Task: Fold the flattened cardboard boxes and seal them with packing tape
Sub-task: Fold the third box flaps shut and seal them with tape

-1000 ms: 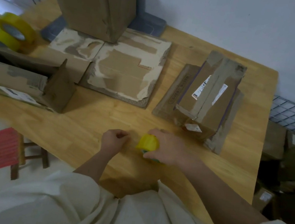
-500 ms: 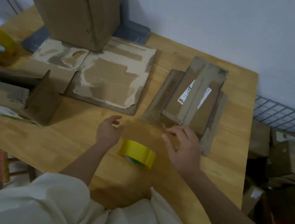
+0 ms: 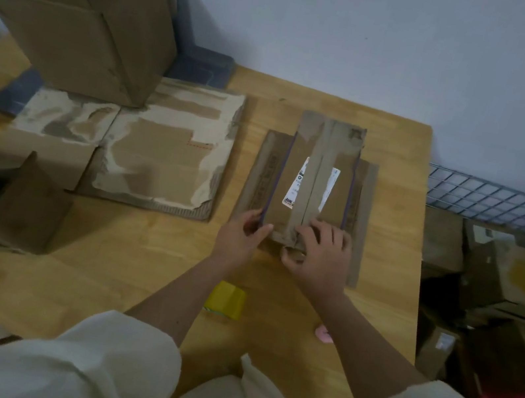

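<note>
A small taped cardboard box (image 3: 321, 160) with a white label lies on a flattened piece of cardboard (image 3: 260, 170) on the wooden table (image 3: 139, 265). My left hand (image 3: 239, 233) grips the box's near left corner. My right hand (image 3: 319, 253) grips its near end, fingers on top and thumb curled under the edge. A yellow roll of packing tape (image 3: 225, 298) lies on the table between my forearms, touched by neither hand.
A torn flattened box (image 3: 162, 147) lies at the centre left, a tall box (image 3: 78, 4) behind it. A part-folded box (image 3: 9, 208) sits at the left edge. A small pink thing (image 3: 323, 334) lies near my right forearm. Stacked boxes (image 3: 499, 290) and a wire rack (image 3: 497, 200) stand right of the table.
Both hands let go of the yellow tape roll, moved away from me and took hold of the small box's near end. The roll stays on the table.
</note>
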